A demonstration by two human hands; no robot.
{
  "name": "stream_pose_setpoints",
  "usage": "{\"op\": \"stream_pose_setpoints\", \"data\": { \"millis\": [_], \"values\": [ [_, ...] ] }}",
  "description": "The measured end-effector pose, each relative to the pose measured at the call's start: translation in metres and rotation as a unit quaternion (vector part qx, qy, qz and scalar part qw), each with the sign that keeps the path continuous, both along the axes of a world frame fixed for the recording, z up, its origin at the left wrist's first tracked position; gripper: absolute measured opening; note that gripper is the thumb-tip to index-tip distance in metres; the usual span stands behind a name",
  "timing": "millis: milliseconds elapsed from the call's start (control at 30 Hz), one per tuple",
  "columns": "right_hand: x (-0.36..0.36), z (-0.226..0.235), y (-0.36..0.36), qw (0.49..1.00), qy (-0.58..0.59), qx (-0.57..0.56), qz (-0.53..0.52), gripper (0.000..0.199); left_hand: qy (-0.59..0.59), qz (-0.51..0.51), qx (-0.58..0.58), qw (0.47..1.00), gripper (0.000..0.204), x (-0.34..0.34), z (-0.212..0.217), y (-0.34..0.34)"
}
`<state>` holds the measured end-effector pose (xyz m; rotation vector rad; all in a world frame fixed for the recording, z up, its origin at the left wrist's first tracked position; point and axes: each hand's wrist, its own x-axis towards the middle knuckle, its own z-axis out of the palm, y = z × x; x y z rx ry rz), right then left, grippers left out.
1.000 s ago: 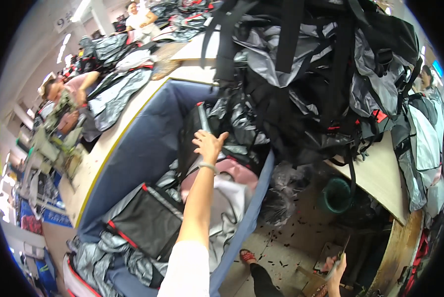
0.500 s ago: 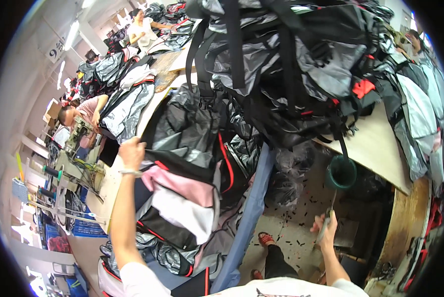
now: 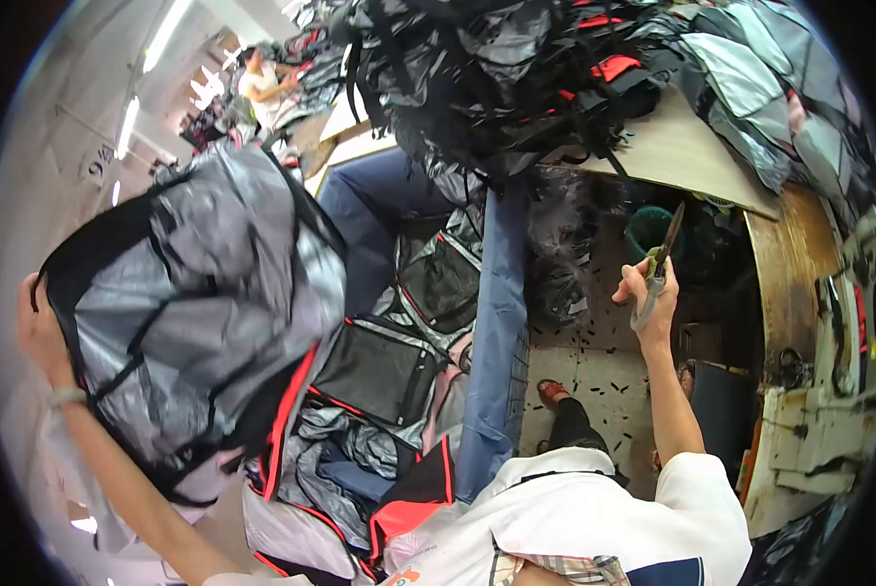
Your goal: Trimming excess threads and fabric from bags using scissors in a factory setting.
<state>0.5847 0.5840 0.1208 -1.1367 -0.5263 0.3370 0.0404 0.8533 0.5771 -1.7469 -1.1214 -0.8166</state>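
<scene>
My left hand [image 3: 42, 332] is raised at the far left, gripping a grey and black backpack shell [image 3: 198, 303] with red trim, lifted up out of the blue cloth bin [image 3: 496, 322]. My right hand [image 3: 648, 288] is held out to the right over the floor, closed on a pair of scissors [image 3: 664, 256] whose blades point up. More grey, black and red bag pieces [image 3: 379, 371] lie in the bin below the lifted one.
A big heap of black and grey bags [image 3: 516, 78] covers the wooden table [image 3: 682, 156] ahead. A green bucket [image 3: 648, 227] stands on the scrap-strewn floor. A white machine [image 3: 819, 410] is at the right. Another person [image 3: 262, 83] works far back left.
My left hand has pulled the grey backpack shell up and out to the left, much higher than before. My right hand with the scissors has risen from the lower edge to mid-right.
</scene>
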Motion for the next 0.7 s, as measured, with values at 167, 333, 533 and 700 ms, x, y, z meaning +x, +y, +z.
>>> {"op": "stream_pose_setpoints", "data": {
  "millis": [167,333,533,700],
  "values": [
    [-0.011,-0.028,-0.023,0.994,0.083,0.023,0.062,0.018,-0.031,-0.198,0.002,0.98,0.02,-0.007,0.027,-0.054],
    [-0.018,-0.058,-0.015,0.984,0.127,0.085,0.093,0.021,-0.105,-0.167,0.036,0.98,0.024,-0.039,0.021,-0.067],
    [-0.046,-0.071,0.009,0.906,0.328,0.101,0.246,0.03,-0.217,-0.201,-0.063,0.953,0.027,-0.089,-0.056,0.016],
    [-0.036,-0.061,-0.039,0.944,0.279,-0.015,0.173,0.037,-0.132,-0.19,-0.282,0.931,0.014,-0.028,-0.226,0.042]
  ]
}}
